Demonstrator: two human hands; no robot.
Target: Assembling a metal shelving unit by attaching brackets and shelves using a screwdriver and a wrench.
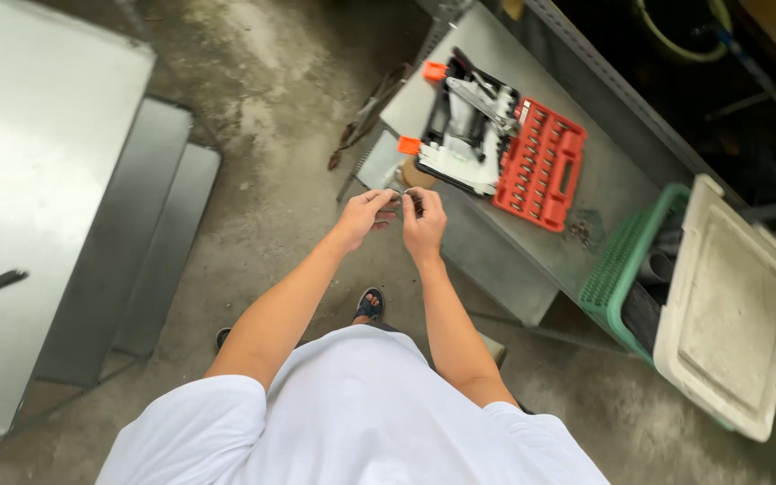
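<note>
My left hand (365,216) and my right hand (424,220) meet in front of me, fingertips pinched together on a small metal part (399,201) that is too small to make out. Both hands hover at the near edge of a grey metal shelf (505,242). Just beyond them an open red socket tool case (541,163) lies on the shelf, with a black and white tray of tools (464,135) and orange latches beside it.
A green plastic crate (626,269) with a cream lid (729,314) leaning on it stands at the right. Large grey metal sheets (38,180) lie on the concrete floor at the left. Tongs-like tool (361,121) lies on the floor.
</note>
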